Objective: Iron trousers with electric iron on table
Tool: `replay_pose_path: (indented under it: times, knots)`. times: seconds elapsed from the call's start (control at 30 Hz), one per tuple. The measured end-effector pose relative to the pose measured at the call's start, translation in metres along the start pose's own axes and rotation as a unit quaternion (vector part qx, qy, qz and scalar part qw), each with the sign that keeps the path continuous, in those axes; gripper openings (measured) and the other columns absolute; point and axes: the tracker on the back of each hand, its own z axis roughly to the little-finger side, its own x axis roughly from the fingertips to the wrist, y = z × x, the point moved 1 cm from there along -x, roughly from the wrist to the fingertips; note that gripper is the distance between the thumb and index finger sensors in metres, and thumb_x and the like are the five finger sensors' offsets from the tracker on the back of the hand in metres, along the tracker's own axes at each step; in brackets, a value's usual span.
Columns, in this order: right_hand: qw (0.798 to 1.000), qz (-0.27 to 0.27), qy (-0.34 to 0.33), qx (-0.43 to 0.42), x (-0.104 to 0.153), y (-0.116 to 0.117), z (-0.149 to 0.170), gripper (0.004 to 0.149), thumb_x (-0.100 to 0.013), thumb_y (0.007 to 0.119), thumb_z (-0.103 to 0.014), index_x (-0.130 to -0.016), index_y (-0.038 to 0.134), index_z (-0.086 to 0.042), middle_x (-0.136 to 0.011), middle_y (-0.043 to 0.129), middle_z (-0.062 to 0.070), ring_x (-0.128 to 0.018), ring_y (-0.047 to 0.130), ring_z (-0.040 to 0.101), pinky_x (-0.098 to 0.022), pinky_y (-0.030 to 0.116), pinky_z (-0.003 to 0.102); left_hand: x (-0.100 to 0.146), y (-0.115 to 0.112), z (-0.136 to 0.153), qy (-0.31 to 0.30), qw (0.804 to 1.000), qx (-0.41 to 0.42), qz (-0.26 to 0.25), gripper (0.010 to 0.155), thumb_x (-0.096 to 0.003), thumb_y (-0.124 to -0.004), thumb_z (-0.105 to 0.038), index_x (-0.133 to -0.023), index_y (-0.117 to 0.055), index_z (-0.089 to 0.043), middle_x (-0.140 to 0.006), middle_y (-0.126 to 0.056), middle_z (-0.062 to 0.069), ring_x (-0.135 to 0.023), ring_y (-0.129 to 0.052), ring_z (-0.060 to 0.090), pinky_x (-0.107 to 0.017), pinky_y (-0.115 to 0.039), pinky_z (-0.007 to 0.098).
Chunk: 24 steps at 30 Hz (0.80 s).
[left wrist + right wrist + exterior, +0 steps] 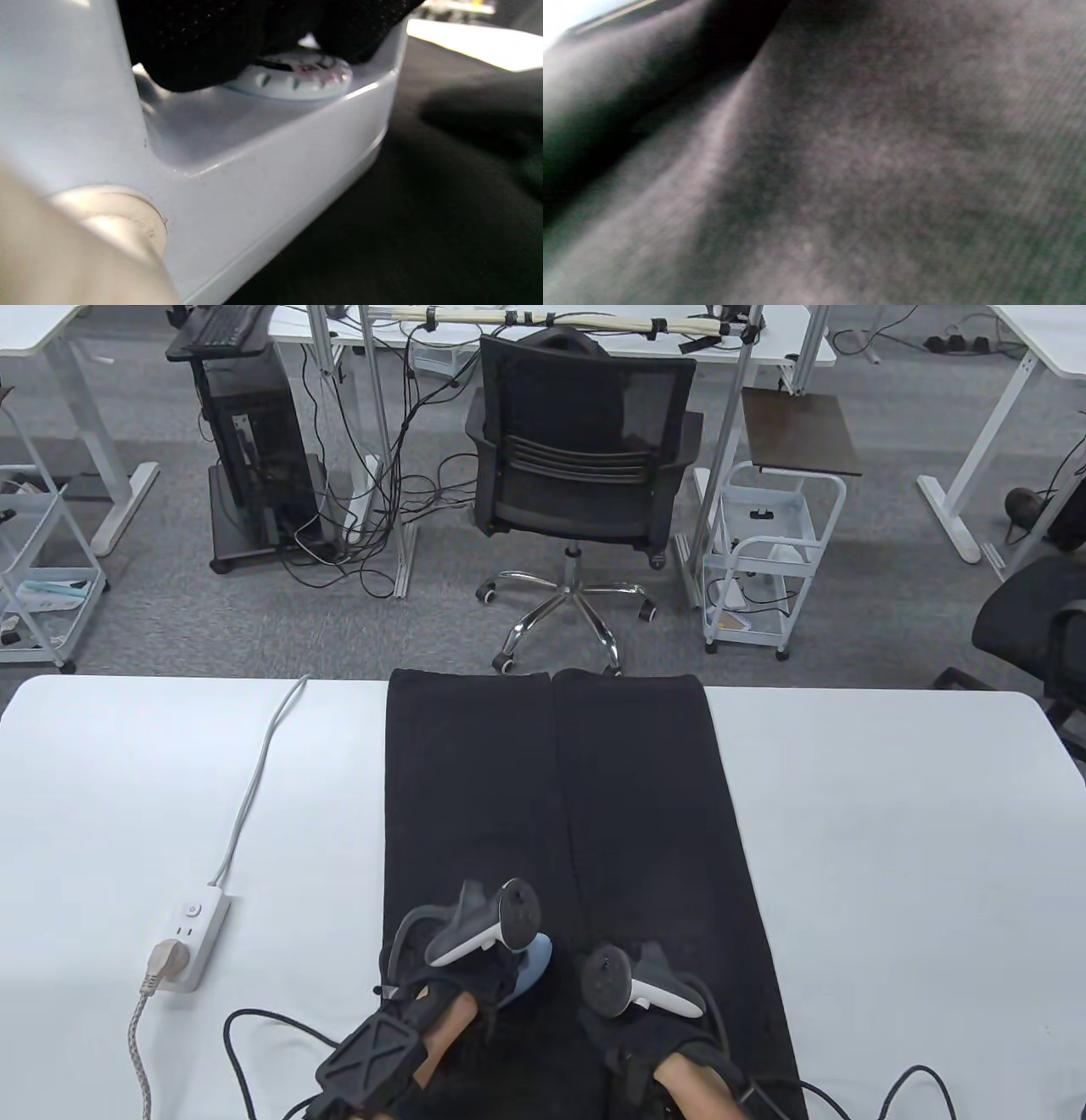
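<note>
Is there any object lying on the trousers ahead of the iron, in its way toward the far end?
Nothing visible does. Ahead of the iron, the trousers lie bare up to the table edge.

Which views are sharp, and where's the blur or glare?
Table view: sharp, evenly lit, the trousers read as near-flat black with little texture. Left wrist view: the iron body is fairly sharp, its dial soft, the pale cord stub bottom left a blur, bright table patch top right overexposed. Right wrist view: too close, only blurred dark fabric.
</note>
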Motion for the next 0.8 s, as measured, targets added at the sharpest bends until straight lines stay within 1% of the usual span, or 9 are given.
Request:
replay_pose_path:
  times: [0.13,0.17,0.23,0.33,0.4,0.5,0.63,0.7,0.8]
  knots:
    - [1.000,0.000,-0.001,0.001,0.000,0.000,0.001,0.066,-0.063,0.042,-0.037,-0.109,-0.001,-0.019,-0.112,-0.011,0.017,-0.098,-0.006,0.052,-0.063,0.018,0.077,0.027,-0.013,-0.009,-0.022,1.000,-0.006,0.008,0.044,-0.0585,-0.079,-0.038,-0.087,-0.068,-0.007,-0.050,-0.090,-0.001,-0.035,-0.098,0.014,-0.043,-0.087,0.044]
    - [1.000,0.000,0.000,0.002,0.000,0.001,0.001,0.066,-0.063,0.042,-0.037,-0.109,-0.002,-0.018,-0.112,-0.011,0.017,-0.098,-0.006,0.052,-0.063,0.018,0.077,0.030,-0.014,-0.009,-0.023,1.000,-0.008,0.005,0.044,-0.0586,-0.078,-0.038,-0.087,-0.068,-0.007,-0.050,-0.090,-0.001,-0.035,-0.098,0.014,-0.043,-0.087,0.044]
    - [1.000,0.000,0.000,0.003,0.000,0.001,0.001,0.067,-0.063,0.042,-0.037,-0.109,-0.002,-0.018,-0.112,-0.011,0.017,-0.098,-0.006,0.052,-0.063,0.018,0.077,0.031,-0.014,-0.009,-0.023,1.000,-0.010,0.002,0.044,-0.0586,-0.078,-0.039,-0.087,-0.068,-0.007,-0.049,-0.090,-0.002,-0.035,-0.098,0.014,-0.043,-0.087,0.043]
    - [1.000,0.000,-0.001,0.003,0.000,0.001,0.001,0.067,-0.063,0.042,-0.037,-0.109,-0.002,-0.018,-0.112,-0.012,0.018,-0.098,-0.006,0.052,-0.063,0.018,0.077,0.025,-0.012,-0.006,-0.020,1.000,-0.007,0.002,0.043,-0.0588,-0.078,-0.039,-0.087,-0.068,-0.008,-0.049,-0.090,-0.002,-0.035,-0.098,0.013,-0.043,-0.087,0.043]
    - [1.000,0.001,0.000,0.005,0.000,0.001,0.000,0.067,-0.063,0.042,-0.037,-0.109,-0.003,-0.018,-0.111,-0.012,0.018,-0.098,-0.006,0.053,-0.063,0.018,0.077,0.018,-0.008,-0.003,-0.010,1.000,-0.008,-0.003,0.043,-0.0588,-0.078,-0.039,-0.088,-0.068,-0.008,-0.050,-0.090,-0.003,-0.036,-0.098,0.013,-0.044,-0.087,0.043]
    - [1.000,0.001,-0.001,0.008,0.000,0.001,0.000,0.067,-0.063,0.042,-0.038,-0.109,-0.003,-0.017,-0.111,-0.012,0.018,-0.098,-0.006,0.053,-0.063,0.018,0.077,-0.003,0.001,0.006,0.015,1.000,0.000,-0.007,0.043,-0.0589,-0.078,-0.039,-0.088,-0.068,-0.008,-0.050,-0.090,-0.003,-0.036,-0.098,0.013,-0.044,-0.087,0.043]
    - [1.000,-0.001,-0.003,0.008,0.000,0.001,0.000,0.068,-0.063,0.042,-0.038,-0.109,-0.003,-0.017,-0.111,-0.012,0.019,-0.098,-0.006,0.053,-0.063,0.018,0.078,-0.038,0.018,0.021,0.050,0.999,0.016,-0.011,0.043,-0.0589,-0.078,-0.039,-0.088,-0.068,-0.008,-0.050,-0.090,-0.003,-0.037,-0.097,0.013,-0.045,-0.087,0.043]
    - [1.000,-0.002,-0.003,0.008,0.000,0.001,0.000,0.068,-0.063,0.042,-0.038,-0.109,-0.003,-0.017,-0.111,-0.012,0.019,-0.098,-0.006,0.054,-0.063,0.018,0.078,-0.055,0.026,0.029,0.055,0.998,0.021,-0.009,0.043,-0.0588,-0.078,-0.039,-0.088,-0.068,-0.009,-0.050,-0.090,-0.003,-0.037,-0.097,0.013,-0.045,-0.087,0.043]
    - [1.000,-0.003,-0.002,0.009,-0.001,0.001,-0.001,0.068,-0.063,0.042,-0.038,-0.109,-0.003,-0.017,-0.111,-0.012,0.019,-0.098,-0.006,0.054,-0.063,0.018,0.078,-0.080,0.037,0.043,0.093,0.995,0.040,-0.009,0.043,-0.0591,-0.078,-0.039,-0.088,-0.068,-0.009,-0.051,-0.090,-0.003,-0.037,-0.097,0.012,-0.045,-0.087,0.043]
